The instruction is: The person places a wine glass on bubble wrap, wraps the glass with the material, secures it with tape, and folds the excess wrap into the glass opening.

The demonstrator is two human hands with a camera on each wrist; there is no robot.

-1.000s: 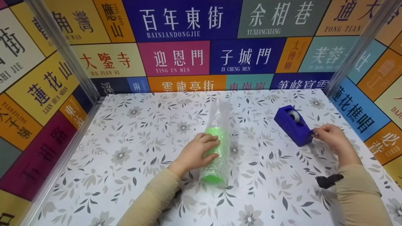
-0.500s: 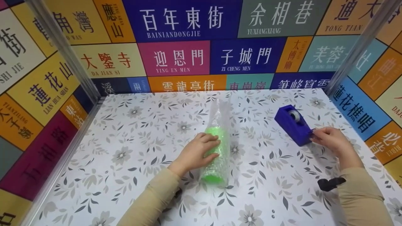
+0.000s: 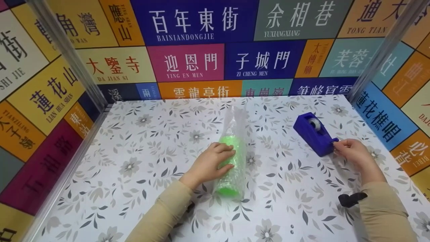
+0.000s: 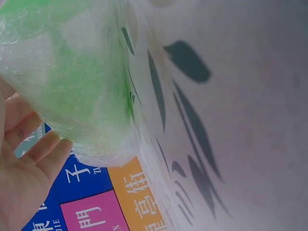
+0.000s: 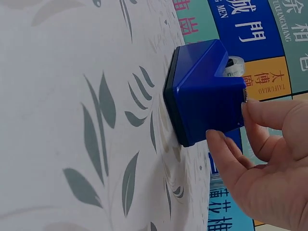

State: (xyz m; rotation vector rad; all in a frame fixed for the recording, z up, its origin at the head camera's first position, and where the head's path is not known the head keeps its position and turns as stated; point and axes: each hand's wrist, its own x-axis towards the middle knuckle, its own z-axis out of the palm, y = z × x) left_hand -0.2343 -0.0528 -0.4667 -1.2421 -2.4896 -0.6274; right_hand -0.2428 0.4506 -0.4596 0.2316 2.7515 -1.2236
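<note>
A light green cylinder [image 3: 228, 191] lies on the table inside a bubble-wrap sleeve [image 3: 234, 117], its far end loose and flattened. My left hand [image 3: 209, 163] holds it from the left side, fingers and thumb curved over it. In the left wrist view the fingers [image 4: 58, 153] touch the wrap. On the right stands a blue tape dispenser [image 3: 310, 136] with a small roll of clear tape [image 3: 315, 124]. My right hand [image 3: 356, 155] pinches with thumb and index finger at the dispenser's toothed cutter [image 5: 246, 93], where the tape ends; other fingertips come near its front. The clear tape end itself is hidden there.
The table [image 3: 147, 201] wears a white cover printed with grey flowers and leaves. Colourful sign-patterned panels [image 3: 195, 60] stand along its back and both sides. Black straps [image 3: 352, 199] hang at the right sleeve.
My right fingertips have moved slightly about the dispenser's cutter: in toward its front, then back out a little. The left hand and the wrapped cylinder have stayed in place.
</note>
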